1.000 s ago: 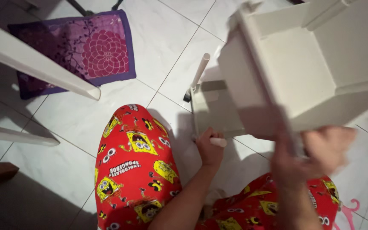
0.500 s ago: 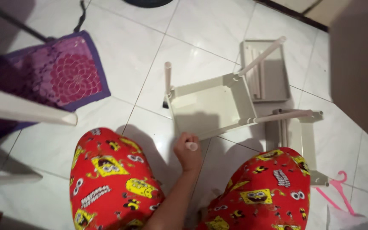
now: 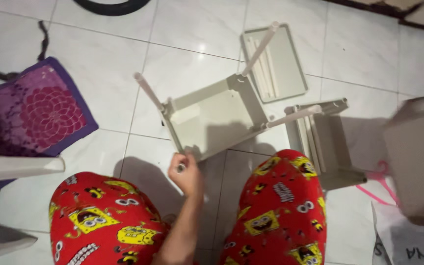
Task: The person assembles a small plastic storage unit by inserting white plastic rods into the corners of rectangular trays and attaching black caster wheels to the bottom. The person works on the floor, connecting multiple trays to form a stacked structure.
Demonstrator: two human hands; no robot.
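Cream-coloured plastic makes up the upturned shelf tray (image 3: 212, 120), which is laid bottom-up on the white tiled floor (image 3: 192, 29), seemingly so that its corner sockets are exposed; three thin legs (image 3: 149, 92) are seen standing out of those corners. One hand (image 3: 186, 172) is closed around a small pale cylindrical piece (image 3: 180, 168), held just at the tray's near edge, at about six o'clock from it. Which hand this is cannot be told with certainty; it seems to be the left, and the other hand is not seen. A second tray (image 3: 326, 147) is placed at three o'clock, touching the first, and a flat panel (image 3: 277, 63) at one o'clock. A purple mat (image 3: 35, 110) is spread at nine o'clock, and a blurred box (image 3: 418, 157) is seen far right.
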